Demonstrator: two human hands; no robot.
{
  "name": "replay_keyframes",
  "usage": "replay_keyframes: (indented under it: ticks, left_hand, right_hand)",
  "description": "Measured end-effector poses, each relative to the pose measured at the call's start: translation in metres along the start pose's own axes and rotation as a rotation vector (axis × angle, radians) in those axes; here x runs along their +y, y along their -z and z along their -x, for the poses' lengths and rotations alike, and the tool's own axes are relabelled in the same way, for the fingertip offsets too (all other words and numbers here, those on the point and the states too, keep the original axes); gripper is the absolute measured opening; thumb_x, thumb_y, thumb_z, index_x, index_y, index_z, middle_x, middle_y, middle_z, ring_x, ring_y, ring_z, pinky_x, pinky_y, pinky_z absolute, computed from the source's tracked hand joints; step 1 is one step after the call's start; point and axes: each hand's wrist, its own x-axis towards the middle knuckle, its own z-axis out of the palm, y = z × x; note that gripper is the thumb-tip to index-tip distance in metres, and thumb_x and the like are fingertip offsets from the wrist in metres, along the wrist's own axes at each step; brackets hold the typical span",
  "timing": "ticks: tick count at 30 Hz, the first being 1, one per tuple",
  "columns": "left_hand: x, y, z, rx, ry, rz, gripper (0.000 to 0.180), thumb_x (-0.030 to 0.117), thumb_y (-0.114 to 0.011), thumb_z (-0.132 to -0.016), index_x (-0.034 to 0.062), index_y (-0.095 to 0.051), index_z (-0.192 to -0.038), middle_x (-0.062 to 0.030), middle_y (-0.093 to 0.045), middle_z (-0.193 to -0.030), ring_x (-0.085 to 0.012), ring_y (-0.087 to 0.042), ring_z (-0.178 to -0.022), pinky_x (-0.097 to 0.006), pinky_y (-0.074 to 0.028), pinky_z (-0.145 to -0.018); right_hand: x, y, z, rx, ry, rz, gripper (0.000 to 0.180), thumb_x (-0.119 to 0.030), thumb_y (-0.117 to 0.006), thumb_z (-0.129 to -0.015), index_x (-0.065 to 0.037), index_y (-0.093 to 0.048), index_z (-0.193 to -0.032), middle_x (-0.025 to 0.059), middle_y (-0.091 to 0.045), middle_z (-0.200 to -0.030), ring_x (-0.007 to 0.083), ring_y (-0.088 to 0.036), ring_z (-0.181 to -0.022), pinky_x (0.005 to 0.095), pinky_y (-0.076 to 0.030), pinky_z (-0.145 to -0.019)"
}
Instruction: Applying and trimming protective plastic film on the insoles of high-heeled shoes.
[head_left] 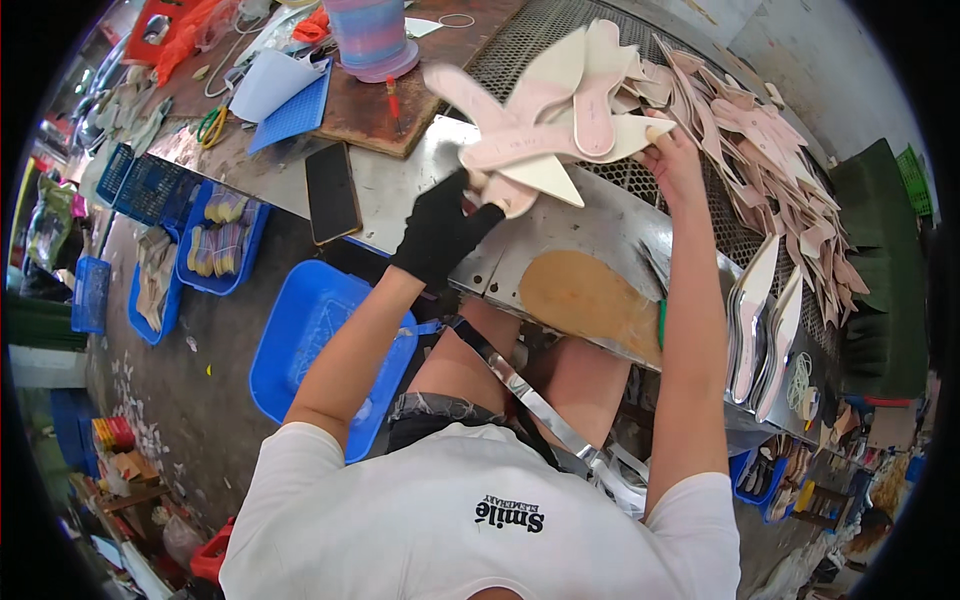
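Observation:
A loose, crossed bunch of pale pink and cream pointed shoe insoles (pixel 540 145) is over the far part of the metal worktop. My left hand (pixel 440 225), in a black glove with bare fingertips, is closed on the rounded end of an insole at the bunch's near side. At the right, my bare right hand (pixel 675 165) pinches the pointed tip of an insole (pixel 625 137) that lies across the others. A large heap of similar insoles (pixel 765 150) lies just beyond my right hand on a dark mesh surface.
A brown oval pad (pixel 590 300) lies on the near metal worktop (pixel 490 255). Two stacks of insoles (pixel 755 320) stand at the right. A phone (pixel 332 193), a wooden board (pixel 390 125) and a striped tub (pixel 370 40) are left. A blue basin (pixel 290 330) sits below.

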Motion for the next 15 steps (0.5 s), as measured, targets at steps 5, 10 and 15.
replay_keyframes:
  ticks: [5,10,15]
  left_hand:
    - [-0.012,0.010,-0.005,-0.298,-0.041,-0.240,0.036,0.042,-0.066,-0.077,0.0087,-0.067,-0.090,-0.0117,-0.066,-0.079,-0.0298,-0.064,-0.074,-0.039,-0.050,-0.069]
    - [0.001,0.013,-0.070,0.105,-0.339,-0.121,0.030,0.029,-0.069,-0.074,0.0061,-0.065,-0.092,-0.0127,-0.064,-0.087,-0.0309,-0.062,-0.081,-0.039,-0.050,-0.073]
    - [0.002,-0.037,-0.156,0.087,-0.378,-0.410,0.043,0.036,-0.064,-0.073,0.0032,-0.060,-0.101,-0.0158,-0.061,-0.095,-0.0319,-0.058,-0.095,-0.041,-0.046,-0.086]
  right_hand:
    - [0.038,0.037,-0.018,0.248,-0.029,0.350,0.036,-0.010,-0.057,-0.087,0.000,-0.051,-0.120,0.0090,-0.063,-0.103,0.0191,-0.062,-0.092,0.0331,-0.051,-0.077]
    - [0.001,-0.034,-0.004,0.338,0.715,1.304,0.031,-0.014,-0.065,-0.074,-0.001,-0.058,-0.101,0.0178,-0.060,-0.097,0.0341,-0.056,-0.094,0.0419,-0.044,-0.085]
    - [0.022,-0.088,-0.025,0.188,0.488,1.553,0.034,-0.019,-0.069,-0.069,-0.003,-0.060,-0.097,0.0165,-0.059,-0.097,0.0337,-0.057,-0.095,0.0437,-0.046,-0.082]
